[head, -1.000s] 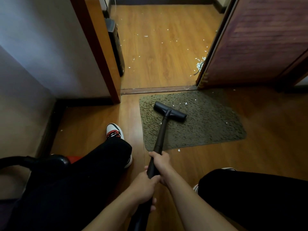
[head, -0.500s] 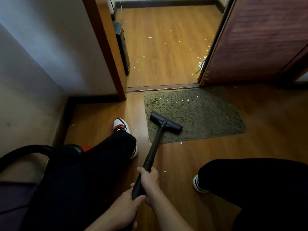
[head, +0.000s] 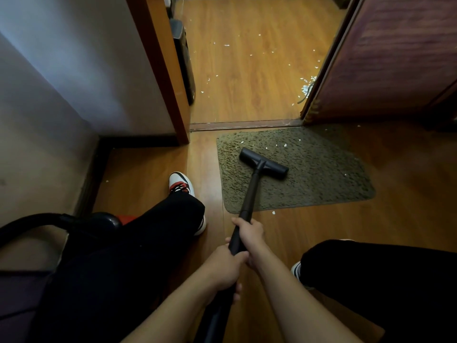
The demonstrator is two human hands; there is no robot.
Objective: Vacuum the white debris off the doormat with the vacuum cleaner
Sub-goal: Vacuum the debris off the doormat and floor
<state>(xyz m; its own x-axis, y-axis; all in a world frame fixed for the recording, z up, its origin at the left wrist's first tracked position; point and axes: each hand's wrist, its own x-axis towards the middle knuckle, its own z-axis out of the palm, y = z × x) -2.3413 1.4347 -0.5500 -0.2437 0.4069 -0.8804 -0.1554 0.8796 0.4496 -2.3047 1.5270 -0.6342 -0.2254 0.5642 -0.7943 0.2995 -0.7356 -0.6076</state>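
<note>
Fingers point(head: 238, 292) of the left hand point(head: 222, 271) curl round the lower part of the black vacuum wand point(head: 250, 194), gripping it firmly. Just ahead of it, the right hand point(head: 250, 233) wraps the same wand a little farther up, its thumb lying along the near side. Both bare forearms reach in from the bottom of the view.

From the hands the wand slants forward to the vacuum head point(head: 263, 167), a black bar that rests flat on the doormat point(head: 321, 174), towards the mat's left half and turned at a slant to its edges. This olive, shaggy doormat lies on the wooden floor point(head: 408, 219) just before the threshold strip point(head: 244, 125) of an open doorway. White debris point(head: 285, 145) is scattered along the mat's far edge, beyond the head and apart from it, with a few specks near the right side. One flake point(head: 273, 212) lies on the floor just off the near edge.

More white scraps point(head: 306, 84) lie on the floor past the threshold, thickest beside the dark door point(head: 395, 58) on the right. To the left, a white, red and black shoe point(head: 180, 183) shows below a black trouser leg, and a black hose point(head: 29, 222) arcs to the vacuum's body point(head: 106, 219) behind that leg.
</note>
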